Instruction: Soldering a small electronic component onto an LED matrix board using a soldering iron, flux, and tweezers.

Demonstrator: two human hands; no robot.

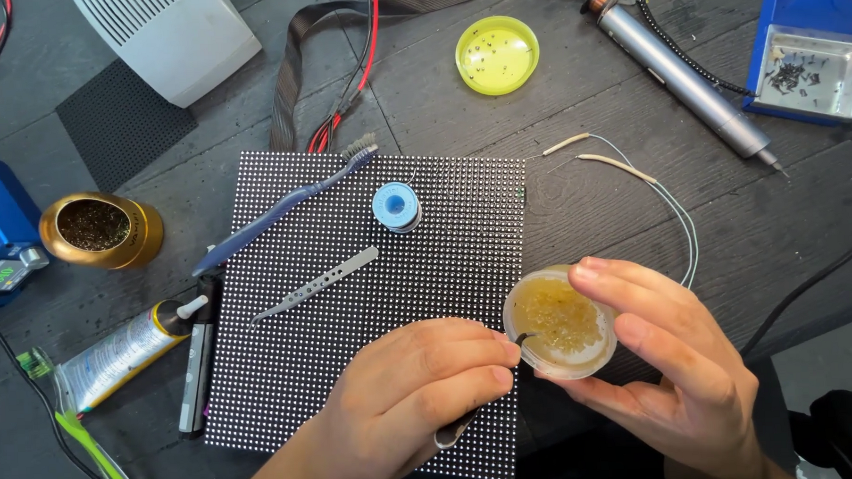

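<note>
My right hand [671,358] cups a small round clear tub of yellowish flux paste [559,322], tilted toward me over the lower right corner of a black dotted LED panel [371,298]. My left hand [408,401] pinches a thin metal tool [461,425] whose dark tip touches the paste at the tub's left rim. On the panel lie a blue toothbrush [283,209], a small blue solder spool [396,207] and flat metal tweezers [316,286].
A brass tip-cleaner pot [100,230], a glue tube [119,356] and a black pen [199,365] lie left of the panel. A yellow lid with tiny parts [497,55], a grey desoldering pump [689,79], a blue tray [810,70] and white wires [651,189] sit behind.
</note>
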